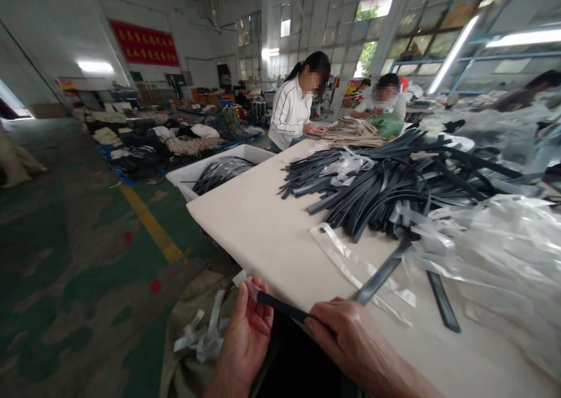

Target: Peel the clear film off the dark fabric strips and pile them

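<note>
Both my hands are low in the view at the near edge of the pale table (263, 228). My right hand (350, 339) is closed on a dark flat strap (284, 308) that runs leftwards. My left hand (248, 334) pinches the strap's left end, where a bit of clear plastic wrap (252, 288) clings to it. A big pile of the same dark straps (394, 182) lies further up the table, with empty clear plastic sleeves (495, 252) heaped to the right of it.
A white bin (219, 173) with more straps stands beyond the table's far left corner. Scraps of clear plastic (204, 336) lie on a tarp on the floor at my left. Two people sit at the table's far end. Goods are piled on the green floor behind.
</note>
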Demonstrator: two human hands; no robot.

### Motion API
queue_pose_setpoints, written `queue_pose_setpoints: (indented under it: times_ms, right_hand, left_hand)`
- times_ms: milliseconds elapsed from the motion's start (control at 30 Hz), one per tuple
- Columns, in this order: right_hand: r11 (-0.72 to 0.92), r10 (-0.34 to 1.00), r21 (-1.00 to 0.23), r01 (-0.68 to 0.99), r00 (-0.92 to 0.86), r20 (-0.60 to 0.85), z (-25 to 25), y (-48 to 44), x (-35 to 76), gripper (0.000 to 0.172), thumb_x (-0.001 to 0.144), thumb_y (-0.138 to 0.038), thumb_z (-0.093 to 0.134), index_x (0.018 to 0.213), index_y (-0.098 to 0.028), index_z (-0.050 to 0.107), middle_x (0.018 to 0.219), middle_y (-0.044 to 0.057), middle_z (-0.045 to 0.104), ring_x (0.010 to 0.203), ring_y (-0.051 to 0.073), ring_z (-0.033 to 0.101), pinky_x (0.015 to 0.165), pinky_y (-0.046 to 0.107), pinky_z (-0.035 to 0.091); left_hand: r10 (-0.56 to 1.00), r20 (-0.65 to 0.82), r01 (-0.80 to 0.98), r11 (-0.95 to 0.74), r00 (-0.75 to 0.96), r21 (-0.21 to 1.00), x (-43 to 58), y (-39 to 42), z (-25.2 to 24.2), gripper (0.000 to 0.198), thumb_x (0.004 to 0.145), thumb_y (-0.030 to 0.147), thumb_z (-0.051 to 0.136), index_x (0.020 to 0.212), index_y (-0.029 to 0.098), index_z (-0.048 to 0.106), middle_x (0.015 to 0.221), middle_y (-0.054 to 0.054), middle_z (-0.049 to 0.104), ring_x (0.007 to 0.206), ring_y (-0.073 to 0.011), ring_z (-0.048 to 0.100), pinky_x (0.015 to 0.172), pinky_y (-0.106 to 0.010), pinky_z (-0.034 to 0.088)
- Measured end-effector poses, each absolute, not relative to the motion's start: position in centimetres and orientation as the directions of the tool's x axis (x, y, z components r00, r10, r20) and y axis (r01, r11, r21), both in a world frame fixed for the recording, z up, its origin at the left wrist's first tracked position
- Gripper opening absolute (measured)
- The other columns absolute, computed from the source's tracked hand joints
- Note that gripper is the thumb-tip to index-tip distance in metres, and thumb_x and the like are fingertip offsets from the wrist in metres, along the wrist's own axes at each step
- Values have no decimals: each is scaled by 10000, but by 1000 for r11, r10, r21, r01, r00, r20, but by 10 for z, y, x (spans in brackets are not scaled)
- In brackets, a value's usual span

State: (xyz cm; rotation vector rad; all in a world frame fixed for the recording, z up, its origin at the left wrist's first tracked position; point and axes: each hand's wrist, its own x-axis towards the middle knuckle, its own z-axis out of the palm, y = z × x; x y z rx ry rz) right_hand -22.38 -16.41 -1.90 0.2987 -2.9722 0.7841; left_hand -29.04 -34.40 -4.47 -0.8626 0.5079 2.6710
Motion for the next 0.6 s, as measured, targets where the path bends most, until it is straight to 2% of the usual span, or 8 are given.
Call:
queue_pose_setpoints:
  times_ms: [400,533,600]
  right_hand:
    - [862,-179,-470,-190,-981,70,-27,-168,-229,348,955,-337,450,647,-200,541,593,4,591,571,142,549,580,264,312]
    - [896,-187,-390,-214,-977,105,-28,-179,-236,306,957,-296,481,688,-199,590,637,7,649,608,151,600,608,269,339]
    - [906,-263,-310,-290,-956,126,-28,-182,-238,269,964,-304,502,743,-203,617,673,-9,679,611,143,613,625,265,363]
  left_hand:
    - [188,-618,-412,-879,-763,240,-285,-342,-55,243,949,132,490,834,162,702,787,-36,767,720,-141,731,612,-226,608]
    - [251,-614,-496,-827,-748,266,-271,-328,-67,237,944,136,499,837,153,709,800,-53,768,724,-151,731,613,-223,600]
    - [309,-621,-561,-787,-720,258,-263,-327,-73,286,958,144,464,820,147,714,799,-68,767,723,-153,730,628,-229,601]
